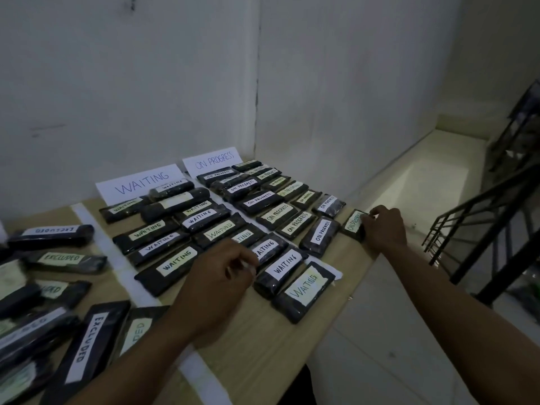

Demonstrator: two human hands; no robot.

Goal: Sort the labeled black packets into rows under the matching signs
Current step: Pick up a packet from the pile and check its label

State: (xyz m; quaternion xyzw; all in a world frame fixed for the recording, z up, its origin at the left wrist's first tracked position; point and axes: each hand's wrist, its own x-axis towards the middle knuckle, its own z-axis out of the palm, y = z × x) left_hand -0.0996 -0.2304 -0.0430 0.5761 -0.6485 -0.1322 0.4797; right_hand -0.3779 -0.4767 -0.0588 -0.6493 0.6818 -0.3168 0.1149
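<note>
Bare tabletop lies open along the near edge, between the EXCLUDED packets and the WAITING packets. Packet rows farther back lie touching or just beside each other. The wall closes the far side

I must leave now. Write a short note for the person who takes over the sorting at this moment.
Right hand: fingers on an ON PROGRESS packet at the table's right edge, placing it. Left hand: curled over the WAITING rows, seemingly empty.
Done: rows stand under the WAITING sign and ON PROGRESS sign.
Left: EXCLUDED packets at the left lie unaligned; no sign for them is visible.
</note>
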